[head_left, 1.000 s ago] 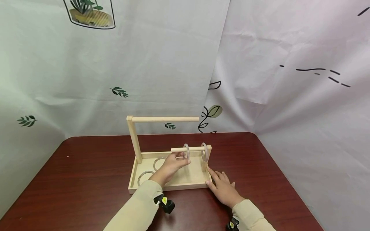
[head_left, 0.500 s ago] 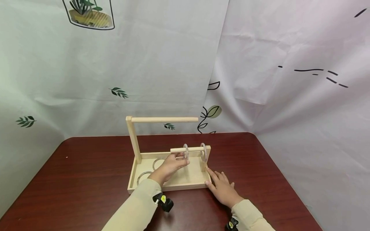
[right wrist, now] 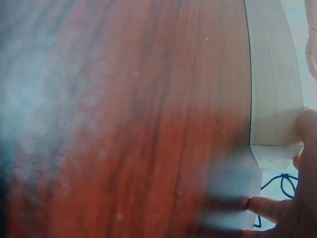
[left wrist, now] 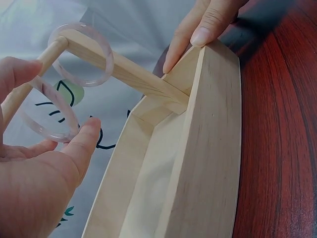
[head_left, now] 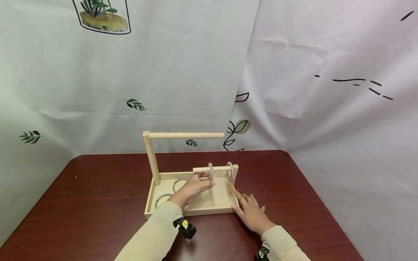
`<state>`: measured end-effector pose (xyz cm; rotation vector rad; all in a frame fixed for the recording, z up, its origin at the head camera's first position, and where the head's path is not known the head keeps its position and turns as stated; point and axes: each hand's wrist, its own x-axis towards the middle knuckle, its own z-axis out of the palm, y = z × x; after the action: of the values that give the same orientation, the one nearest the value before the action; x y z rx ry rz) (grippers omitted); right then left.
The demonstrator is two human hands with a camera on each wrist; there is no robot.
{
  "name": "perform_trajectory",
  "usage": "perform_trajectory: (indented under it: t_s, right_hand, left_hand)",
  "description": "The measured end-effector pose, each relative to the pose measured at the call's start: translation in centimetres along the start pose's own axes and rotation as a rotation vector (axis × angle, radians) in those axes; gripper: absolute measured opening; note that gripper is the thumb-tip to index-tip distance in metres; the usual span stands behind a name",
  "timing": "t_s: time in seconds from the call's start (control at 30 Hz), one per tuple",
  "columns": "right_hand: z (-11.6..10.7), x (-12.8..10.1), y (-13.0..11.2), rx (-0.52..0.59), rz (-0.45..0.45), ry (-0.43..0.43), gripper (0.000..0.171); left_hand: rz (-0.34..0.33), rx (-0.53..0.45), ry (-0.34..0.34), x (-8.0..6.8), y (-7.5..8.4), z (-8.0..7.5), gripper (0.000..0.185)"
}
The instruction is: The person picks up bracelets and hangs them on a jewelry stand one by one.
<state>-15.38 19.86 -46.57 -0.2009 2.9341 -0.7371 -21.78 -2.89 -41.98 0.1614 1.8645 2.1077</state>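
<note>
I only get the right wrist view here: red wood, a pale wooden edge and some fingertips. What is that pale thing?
Observer: It is the wall of a wooden tray with two dowel racks, standing on a dark red table.
Operator: What is the other hand doing?
Observer: The left hand holds a clear ring that is threaded on the lower dowel.
Operator: Is that the only ring?
Observer: No, a second ring hangs on the same dowel nearer the post, and two more rings lie flat in the tray.
Operator: And the hand I see?
Observer: The right hand rests flat against the tray's right end.
</note>
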Motion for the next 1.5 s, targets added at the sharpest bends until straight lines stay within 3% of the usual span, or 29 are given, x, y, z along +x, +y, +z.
perform_trajectory:
  t_s: [0.7,1.0,1.3,1.5]
  right_hand:
    - [-0.2,-0.1,-0.4,0.003,-0.013,0.002,0.057]
    - [0.1,0.1,0.0,-0.004,-0.023,0.008,0.059]
    - [-0.7,0.1,-0.3,-0.012,0.000,-0.028,0.060]
    - [-0.9,0.1,-0.5,-0.046,0.004,-0.020,0.059]
  left_hand:
    - [-0.010,-0.038,-0.037,-0.2,0.1,-0.3,0.062]
    - [0.002,0.019,-0.067,-0.7,-0.1,-0.8,0.078]
    - [0.006,0.319,0.062,-2.1,0.2,-1.6,0.074]
    - [0.051,0.495,0.150,-3.0,0.3,-2.5,0.082]
